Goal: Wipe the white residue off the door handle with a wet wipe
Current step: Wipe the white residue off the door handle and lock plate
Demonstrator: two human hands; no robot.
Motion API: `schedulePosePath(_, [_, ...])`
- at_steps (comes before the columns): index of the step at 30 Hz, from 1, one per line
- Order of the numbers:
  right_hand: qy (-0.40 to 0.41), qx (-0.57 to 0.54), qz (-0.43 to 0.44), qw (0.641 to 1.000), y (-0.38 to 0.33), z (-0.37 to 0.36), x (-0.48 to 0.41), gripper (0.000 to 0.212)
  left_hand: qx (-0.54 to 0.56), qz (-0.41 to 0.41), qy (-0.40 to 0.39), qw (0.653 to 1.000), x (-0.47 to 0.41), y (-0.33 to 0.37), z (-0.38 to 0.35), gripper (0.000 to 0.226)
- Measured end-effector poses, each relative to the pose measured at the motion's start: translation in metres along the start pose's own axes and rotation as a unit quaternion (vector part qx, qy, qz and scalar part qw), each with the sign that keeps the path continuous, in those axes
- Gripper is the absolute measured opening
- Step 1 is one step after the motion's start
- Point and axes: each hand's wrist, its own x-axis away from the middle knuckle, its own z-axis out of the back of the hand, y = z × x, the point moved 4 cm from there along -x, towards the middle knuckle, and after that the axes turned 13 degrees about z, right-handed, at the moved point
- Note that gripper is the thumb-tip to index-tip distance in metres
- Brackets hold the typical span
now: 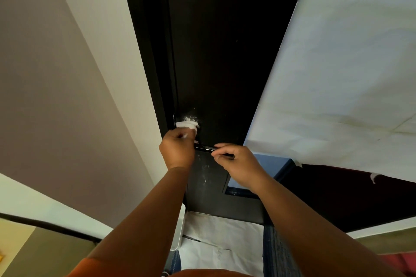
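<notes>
Wiping white gunk off a black door handle

Starting at the far left, it's just a plain greyish wall with a white strip running along the dark door frame. Next over, the left hand has its fingers curled round a bunched-up wet wipe and presses it flat against the door, right at the inner end of the handle. The white residue shows as a splattery patch touching the top edge of the wipe, and there are more pale specks down the door face below the lever.

The handle itself is a dark, shiny lever running sideways between the two hands. The right hand pinches its outer end between thumb and curled fingers.

Below that hand there's a blue box, and a big white sheet covers everything to the right of the door. Down on the floor, a white container sits beside some crumpled white paper.
</notes>
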Motion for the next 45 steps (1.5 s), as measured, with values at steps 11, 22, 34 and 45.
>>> schedulePosePath(11, [0.016,-0.038,-0.007,0.999,-0.001,-0.002,0.002,0.016,0.342,0.427,-0.252,0.799,0.016,-0.013,-0.023,0.036])
schedulePosePath(22, [0.010,-0.029,0.000,1.000,0.002,0.000,0.004,0.018,0.442,0.440,-0.202,0.755,0.013,-0.011,-0.031,0.016])
schedulePosePath(34, [0.047,-0.035,-0.007,0.998,0.017,0.012,0.011,0.017,0.062,0.073,-0.030,0.995,0.010,0.000,-0.002,0.012])
schedulePosePath(45, [0.102,-0.024,0.001,0.995,0.023,0.020,0.014,0.013,-0.017,0.047,-0.047,0.998,-0.003,0.005,0.007,0.011])
